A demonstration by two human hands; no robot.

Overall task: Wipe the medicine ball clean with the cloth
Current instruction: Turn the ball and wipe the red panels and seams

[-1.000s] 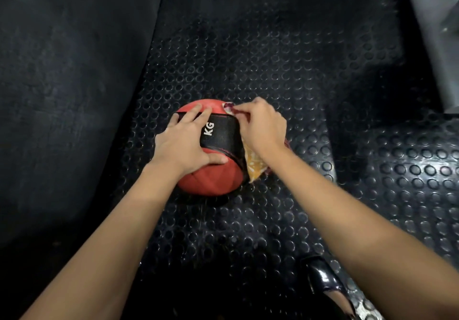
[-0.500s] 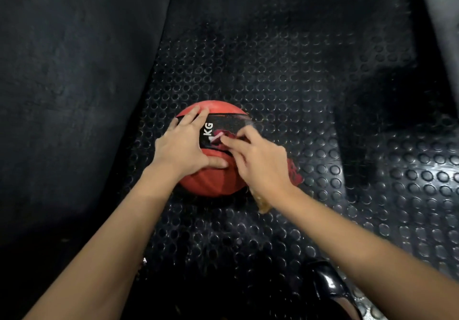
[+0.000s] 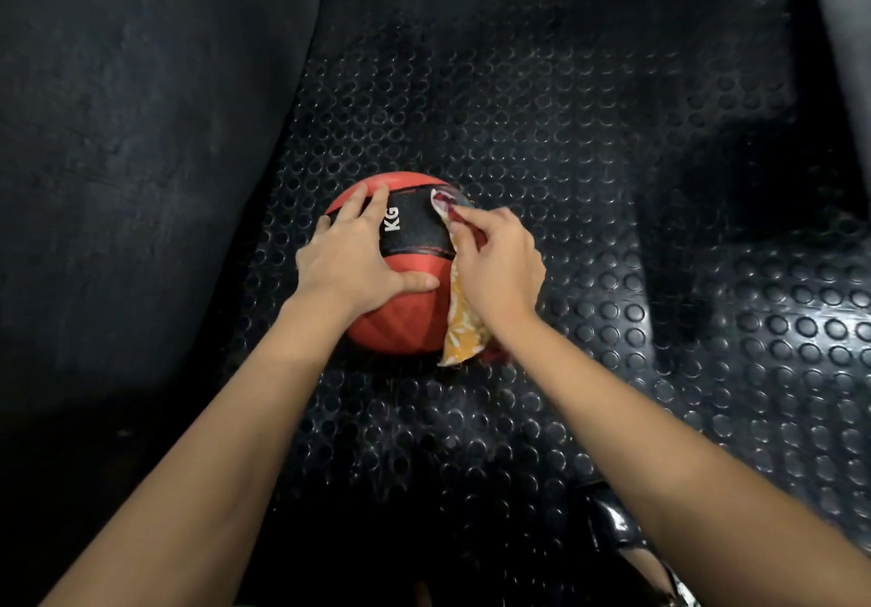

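Wiping cloth [image 3: 459, 323] now back at ball's [image 3: 400, 323] right

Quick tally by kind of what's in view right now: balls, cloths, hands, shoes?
Medicine ball: 1, red with a black band, on the studded floor mat
Cloth: 1, patterned, under the right hand
Hands: 2, left hand spread on the ball, right pressing the cloth
Shoe: 1, glossy black, partly in view
Total: 5

Floor: black rubber matting [image 3: 542, 144] with raised round studs is lying under me.
Left: a smooth dark mat [image 3: 141, 135] is running alongside.
Light: glare is catching the studs at right.
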